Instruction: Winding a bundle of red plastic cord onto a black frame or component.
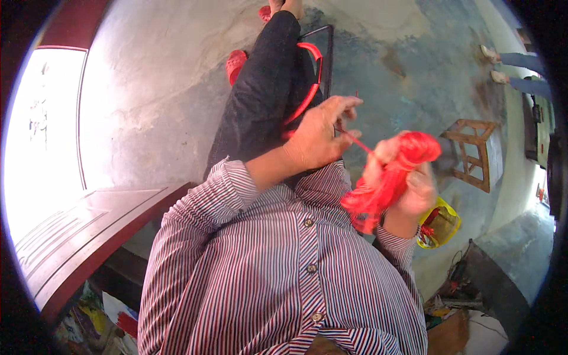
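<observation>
My right hand [418, 188] is wrapped round a bunched hank of bright red yarn [378, 200], blurred by motion. From it a thin red strand [357, 142] runs taut up to my left hand [319, 133], where it passes behind the thumb into the curled fingers. The left thumb and forefinger stand apart at their tips, and a short red end shows by the forefinger. Beside my dark-trousered legs, a red curved band [310, 94] bends alongside a thin black frame [329, 56]; my left hand partly covers its lower end.
A small wooden stool [473, 155] stands on the grey floor at right. Nearer lies a yellow container [441, 223] with red bits inside. A brown panel [89, 228] is at left. Another person's legs [523, 74] show at far right. Clutter [458, 307] fills the lower right.
</observation>
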The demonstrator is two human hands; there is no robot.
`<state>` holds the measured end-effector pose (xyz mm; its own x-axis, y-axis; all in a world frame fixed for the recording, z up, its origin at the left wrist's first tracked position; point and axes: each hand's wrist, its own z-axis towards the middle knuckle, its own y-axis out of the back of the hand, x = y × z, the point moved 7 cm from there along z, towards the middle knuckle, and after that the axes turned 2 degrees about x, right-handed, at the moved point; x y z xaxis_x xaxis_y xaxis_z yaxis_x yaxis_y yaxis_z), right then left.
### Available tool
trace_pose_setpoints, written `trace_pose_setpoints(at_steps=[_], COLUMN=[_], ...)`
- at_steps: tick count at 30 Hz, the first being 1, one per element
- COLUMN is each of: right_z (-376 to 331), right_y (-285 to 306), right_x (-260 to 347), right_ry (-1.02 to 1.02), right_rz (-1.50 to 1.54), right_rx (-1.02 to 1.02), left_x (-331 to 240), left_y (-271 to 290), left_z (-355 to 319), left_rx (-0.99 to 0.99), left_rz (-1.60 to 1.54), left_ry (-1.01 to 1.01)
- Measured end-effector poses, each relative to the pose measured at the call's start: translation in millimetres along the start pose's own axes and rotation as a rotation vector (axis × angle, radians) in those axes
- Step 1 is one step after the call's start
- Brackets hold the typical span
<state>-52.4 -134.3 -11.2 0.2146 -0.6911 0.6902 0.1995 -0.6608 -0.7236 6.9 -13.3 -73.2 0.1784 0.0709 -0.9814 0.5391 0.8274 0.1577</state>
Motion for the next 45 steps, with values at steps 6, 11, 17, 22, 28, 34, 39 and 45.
trace_pose_setpoints(at_steps=[6, 11, 17, 22, 28, 34, 39, 45], right_z=[42, 67, 62, 45, -5, -80, -155, -224], right_y=[55, 76, 51, 18, 72, 59, 44, 151], right_x=[-24, -93, -60, -38, 44, 138, 163, 138], right_ry=[-0.09, -0.246, 0.108, 0.394, 0.425, 0.325, 0.293, 0.426], right_rz=[-1.642, -1.751, -1.241, -1.497, 0.094, 0.342, 0.058, -0.178], right_rx=[-0.049, -0.089, -0.299, -0.215, -0.459, -0.069, -0.04, -0.716], left_x=[65, 83, 26, -9, 45, 99, 104, 100], left_y=[57, 42, 57, 43, 34, 17, 13, 15], left_z=[2, -13, 1, 15, 4, -3, -7, -16], left_rx=[-0.344, -0.305, -0.359, -0.266, -0.181, -0.19, -0.154, -0.184], left_rz=[-0.109, 0.161, 0.616, -0.075, -0.42, -0.546, -0.541, -0.697], left_ry=[0.57, 0.454, 0.095, 0.199, 0.695, 0.744, 0.851, 0.927])
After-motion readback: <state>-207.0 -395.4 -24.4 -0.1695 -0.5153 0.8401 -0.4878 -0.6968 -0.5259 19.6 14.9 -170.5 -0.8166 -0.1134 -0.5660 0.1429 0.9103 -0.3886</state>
